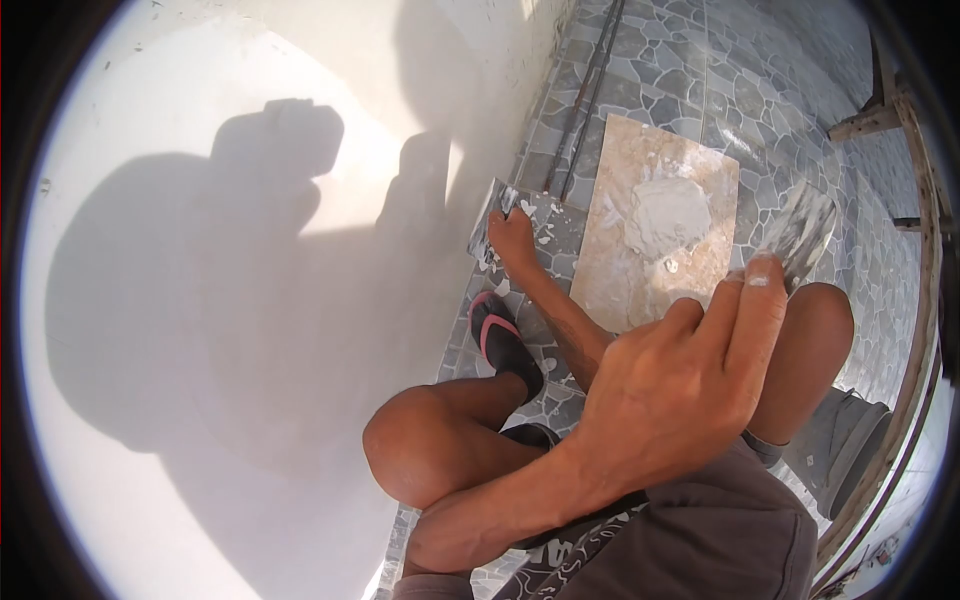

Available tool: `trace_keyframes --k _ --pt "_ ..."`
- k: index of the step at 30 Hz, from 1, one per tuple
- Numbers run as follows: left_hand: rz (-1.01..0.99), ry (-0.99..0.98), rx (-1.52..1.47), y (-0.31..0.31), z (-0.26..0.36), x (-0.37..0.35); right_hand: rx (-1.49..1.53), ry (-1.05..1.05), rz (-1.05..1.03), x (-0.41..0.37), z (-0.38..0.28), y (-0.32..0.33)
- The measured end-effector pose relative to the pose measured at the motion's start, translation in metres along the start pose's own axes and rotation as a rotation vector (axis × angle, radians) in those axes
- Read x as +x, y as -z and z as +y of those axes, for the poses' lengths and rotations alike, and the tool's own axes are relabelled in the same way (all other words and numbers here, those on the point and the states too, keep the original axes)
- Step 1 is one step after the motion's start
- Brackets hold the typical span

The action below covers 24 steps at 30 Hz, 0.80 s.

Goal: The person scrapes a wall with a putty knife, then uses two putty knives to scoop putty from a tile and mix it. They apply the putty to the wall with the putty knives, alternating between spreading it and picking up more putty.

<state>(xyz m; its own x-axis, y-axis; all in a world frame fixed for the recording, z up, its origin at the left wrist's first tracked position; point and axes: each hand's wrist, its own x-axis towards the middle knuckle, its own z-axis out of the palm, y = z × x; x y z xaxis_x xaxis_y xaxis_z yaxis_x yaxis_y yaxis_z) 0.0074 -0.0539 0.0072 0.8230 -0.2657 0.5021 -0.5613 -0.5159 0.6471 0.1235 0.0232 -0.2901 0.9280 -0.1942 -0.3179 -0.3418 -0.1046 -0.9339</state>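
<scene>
My left hand (690, 370) is large in the foreground, its fingers closed on a flat metal scraper (808, 230) smeared with pale paste. Farther off, beside the wall, my right hand (512, 240) grips a second scraper (484, 222), with white paste on and around it. Between the two hands a tan board (610, 220) lies on the patterned floor and bears a mound of white paste (670, 215). White smears mark the fingertips of my left hand.
A pale wall (300, 380) with shadows on it fills the left side. My foot in a pink-strapped sandal (495, 325) rests near its base. Dark rods (585, 100) lie beyond my right hand. At the right are a grey bucket (835, 440) and a wooden frame (915, 150).
</scene>
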Motion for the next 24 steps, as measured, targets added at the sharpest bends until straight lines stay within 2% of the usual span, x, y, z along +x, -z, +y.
trace_keyframes --k 4,7,10,16,19,23,24 --pt "0.021 -0.077 0.022 0.0 -0.005 -0.002 -0.023 0.079 0.082 0.016 0.005 -0.014" --pt "0.022 -0.069 0.007 0.002 -0.005 -0.001 0.033 0.001 -0.067 0.02 -0.009 -0.013" --pt "0.01 -0.064 0.012 0.005 -0.004 -0.001 -0.026 0.071 -0.076 0.008 -0.037 -0.008" --pt "0.011 -0.061 0.009 0.006 -0.002 0.001 0.004 0.585 -0.013 -0.04 -0.077 -0.011" --pt "0.008 -0.053 -0.005 0.004 -0.001 0.0 -0.075 0.905 0.013 -0.068 -0.095 -0.005" --pt "-0.006 -0.061 0.005 0.004 -0.001 0.0 0.016 0.992 -0.114 -0.09 -0.09 0.008" --pt "-0.01 -0.064 0.014 0.004 -0.001 0.0 0.035 0.976 -0.03 -0.091 -0.087 0.01"
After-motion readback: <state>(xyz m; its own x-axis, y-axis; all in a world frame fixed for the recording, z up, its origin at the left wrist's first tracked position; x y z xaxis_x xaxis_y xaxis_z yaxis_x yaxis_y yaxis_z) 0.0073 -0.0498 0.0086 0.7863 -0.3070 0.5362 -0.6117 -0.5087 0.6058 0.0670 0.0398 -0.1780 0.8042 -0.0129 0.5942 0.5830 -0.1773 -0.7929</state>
